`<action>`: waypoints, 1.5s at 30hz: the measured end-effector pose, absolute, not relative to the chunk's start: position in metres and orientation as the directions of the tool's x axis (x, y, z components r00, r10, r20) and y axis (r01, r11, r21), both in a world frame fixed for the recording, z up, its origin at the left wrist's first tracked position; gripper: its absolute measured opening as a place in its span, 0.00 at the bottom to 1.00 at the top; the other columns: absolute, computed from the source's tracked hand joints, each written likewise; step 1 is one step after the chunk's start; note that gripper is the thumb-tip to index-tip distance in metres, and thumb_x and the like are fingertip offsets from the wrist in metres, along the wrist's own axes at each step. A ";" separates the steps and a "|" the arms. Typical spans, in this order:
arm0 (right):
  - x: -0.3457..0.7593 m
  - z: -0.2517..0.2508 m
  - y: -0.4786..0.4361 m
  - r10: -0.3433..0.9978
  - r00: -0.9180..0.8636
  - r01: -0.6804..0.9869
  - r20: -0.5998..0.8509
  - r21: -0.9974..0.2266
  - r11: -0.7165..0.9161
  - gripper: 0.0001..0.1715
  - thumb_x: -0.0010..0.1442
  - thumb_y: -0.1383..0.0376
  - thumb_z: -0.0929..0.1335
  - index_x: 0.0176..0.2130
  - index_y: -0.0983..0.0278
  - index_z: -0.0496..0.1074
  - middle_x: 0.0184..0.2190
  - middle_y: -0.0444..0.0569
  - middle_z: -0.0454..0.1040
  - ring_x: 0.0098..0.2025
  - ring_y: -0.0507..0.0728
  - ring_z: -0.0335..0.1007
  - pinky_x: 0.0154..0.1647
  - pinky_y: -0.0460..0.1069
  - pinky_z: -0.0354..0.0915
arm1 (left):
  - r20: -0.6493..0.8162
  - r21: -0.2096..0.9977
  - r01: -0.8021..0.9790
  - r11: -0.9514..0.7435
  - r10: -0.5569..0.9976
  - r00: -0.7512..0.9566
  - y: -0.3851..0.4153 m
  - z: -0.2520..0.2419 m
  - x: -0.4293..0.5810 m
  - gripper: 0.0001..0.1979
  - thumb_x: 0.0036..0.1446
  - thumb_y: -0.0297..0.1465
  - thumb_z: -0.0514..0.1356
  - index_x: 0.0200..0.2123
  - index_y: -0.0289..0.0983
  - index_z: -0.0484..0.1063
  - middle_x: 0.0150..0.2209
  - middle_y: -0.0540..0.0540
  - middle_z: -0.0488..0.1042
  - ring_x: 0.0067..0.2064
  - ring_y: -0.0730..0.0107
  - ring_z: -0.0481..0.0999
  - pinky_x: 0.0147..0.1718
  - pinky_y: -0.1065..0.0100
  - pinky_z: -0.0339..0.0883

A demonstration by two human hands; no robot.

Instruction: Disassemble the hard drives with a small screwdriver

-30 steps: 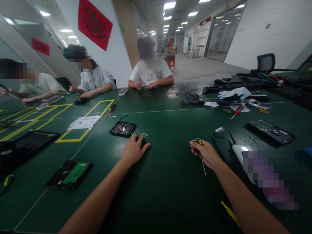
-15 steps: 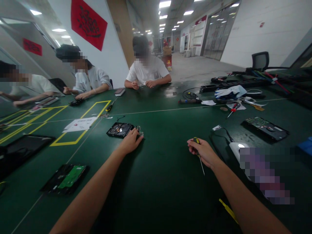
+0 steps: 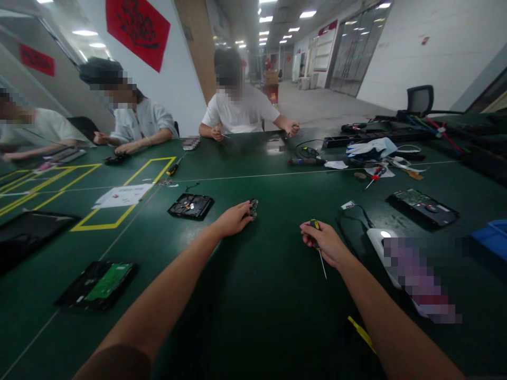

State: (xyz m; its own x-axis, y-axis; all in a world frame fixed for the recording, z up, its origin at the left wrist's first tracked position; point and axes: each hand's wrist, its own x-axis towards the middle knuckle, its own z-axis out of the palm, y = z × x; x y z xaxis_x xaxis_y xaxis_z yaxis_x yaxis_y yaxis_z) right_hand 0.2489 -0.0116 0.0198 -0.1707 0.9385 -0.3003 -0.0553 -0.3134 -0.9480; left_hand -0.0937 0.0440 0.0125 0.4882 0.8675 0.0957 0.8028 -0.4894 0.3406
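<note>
The left hand [image 3: 235,218] touches small parts [image 3: 254,207] on the table [image 3: 277,195] (probably light, easily scattered; best cupped from the sides), its grip impossible to tell. The right hand [image 3: 327,243] grips a screwdriver [image 3: 315,225].

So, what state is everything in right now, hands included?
Left hand: fingers curled at small parts, grip unclear
Small parts: clustered, details too small to tell
Right hand: closed on the held screwdriver
Held screwdriver: gripped, blade exposed
Green board: facing up in its black casing
Red-handled screwdriver: lying down
Paper sheet: laid flat
White-and-blue cloth: bunched up
Blue bin: partly out of frame
</note>
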 end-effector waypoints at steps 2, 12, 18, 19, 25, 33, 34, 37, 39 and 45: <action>0.249 0.021 -0.012 0.937 -0.168 -0.056 -0.307 -0.946 -0.320 0.12 0.59 0.61 0.74 0.39 0.66 0.74 0.29 0.47 0.74 0.28 0.51 0.68 0.28 0.47 0.61 | 0.093 0.344 0.784 -0.517 0.849 0.520 0.044 0.014 -0.075 0.12 0.66 0.37 0.56 0.48 0.38 0.71 0.65 0.37 0.67 0.68 0.52 0.64 0.64 0.51 0.63; 0.247 0.017 -0.010 0.944 -0.150 -0.123 -0.292 -0.942 -0.311 0.15 0.54 0.61 0.76 0.38 0.66 0.75 0.26 0.46 0.73 0.26 0.51 0.67 0.25 0.45 0.60 | 0.106 0.373 0.616 -0.694 0.692 0.714 0.025 0.024 0.016 0.11 0.67 0.34 0.56 0.50 0.39 0.69 0.66 0.40 0.67 0.69 0.54 0.63 0.63 0.53 0.65; 0.255 0.020 -0.003 0.954 -0.148 -0.365 -0.262 -0.882 -0.299 0.17 0.47 0.63 0.79 0.33 0.65 0.72 0.27 0.45 0.71 0.23 0.47 0.60 0.18 0.42 0.49 | 0.198 0.337 0.614 -0.714 0.691 0.695 0.011 0.017 0.022 0.13 0.69 0.38 0.56 0.52 0.40 0.69 0.63 0.40 0.69 0.68 0.55 0.64 0.62 0.53 0.66; 0.256 0.021 -0.002 0.955 -0.151 -0.404 -0.254 -0.866 -0.294 0.18 0.47 0.63 0.79 0.33 0.65 0.72 0.27 0.45 0.71 0.23 0.46 0.58 0.17 0.42 0.47 | 0.218 0.331 0.631 -0.702 0.708 0.672 0.008 0.015 0.019 0.14 0.69 0.39 0.56 0.53 0.40 0.70 0.62 0.41 0.71 0.67 0.56 0.65 0.63 0.53 0.65; 0.257 0.021 -0.001 0.949 -0.188 -0.416 -0.252 -0.855 -0.309 0.16 0.49 0.64 0.79 0.33 0.66 0.72 0.28 0.45 0.70 0.23 0.46 0.58 0.17 0.41 0.47 | 0.320 0.330 0.823 -0.463 0.875 0.364 -0.004 0.005 -0.014 0.16 0.67 0.38 0.57 0.56 0.41 0.71 0.58 0.41 0.73 0.59 0.57 0.72 0.59 0.53 0.68; 0.256 0.026 -0.005 0.939 -0.236 -0.206 -0.250 -0.931 -0.300 0.19 0.53 0.61 0.78 0.43 0.66 0.76 0.33 0.47 0.73 0.23 0.46 0.60 0.16 0.42 0.48 | 0.310 0.452 0.844 -0.289 0.938 0.155 0.002 -0.008 -0.025 0.10 0.64 0.35 0.61 0.45 0.40 0.78 0.50 0.41 0.77 0.55 0.52 0.72 0.56 0.49 0.67; 0.256 0.027 -0.006 0.934 -0.252 -0.169 -0.252 -0.939 -0.299 0.21 0.54 0.61 0.78 0.46 0.65 0.76 0.34 0.48 0.74 0.23 0.46 0.60 0.16 0.42 0.48 | 0.308 0.471 0.831 -0.297 0.938 0.161 0.002 -0.007 -0.024 0.09 0.64 0.34 0.60 0.45 0.40 0.77 0.49 0.42 0.77 0.55 0.53 0.72 0.56 0.49 0.67; 0.255 0.030 -0.009 0.924 -0.287 -0.073 -0.254 -0.955 -0.286 0.27 0.54 0.61 0.78 0.52 0.62 0.75 0.37 0.47 0.73 0.22 0.45 0.60 0.15 0.41 0.47 | 0.307 0.514 0.787 -0.340 0.930 0.202 0.000 -0.003 -0.021 0.08 0.66 0.30 0.57 0.45 0.40 0.76 0.46 0.44 0.78 0.50 0.59 0.75 0.53 0.55 0.70; 0.252 0.031 -0.012 0.919 -0.307 -0.033 -0.246 -0.963 -0.269 0.30 0.54 0.60 0.78 0.54 0.61 0.74 0.39 0.48 0.74 0.23 0.46 0.62 0.14 0.42 0.48 | 0.315 0.598 0.701 -0.389 0.918 0.241 -0.005 0.002 -0.015 0.09 0.68 0.29 0.55 0.47 0.40 0.74 0.46 0.45 0.78 0.47 0.63 0.77 0.49 0.60 0.72; 0.245 0.034 -0.020 0.865 -0.410 0.144 -0.290 -0.957 -0.253 0.32 0.57 0.53 0.76 0.56 0.64 0.73 0.24 0.42 0.71 0.20 0.48 0.61 0.15 0.42 0.47 | 0.367 0.694 0.491 -0.527 0.845 0.388 -0.024 0.010 0.010 0.10 0.70 0.32 0.53 0.48 0.41 0.74 0.45 0.45 0.77 0.47 0.65 0.77 0.51 0.62 0.72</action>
State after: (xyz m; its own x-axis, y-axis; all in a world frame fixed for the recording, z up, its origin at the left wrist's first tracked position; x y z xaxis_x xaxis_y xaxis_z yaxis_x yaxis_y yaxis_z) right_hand 0.2455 -0.0195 0.0336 -0.4095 0.8650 -0.2900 0.1439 -0.2526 -0.9568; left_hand 0.0101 -0.0235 0.0101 0.3883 0.8452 0.3671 0.4908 -0.5269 0.6939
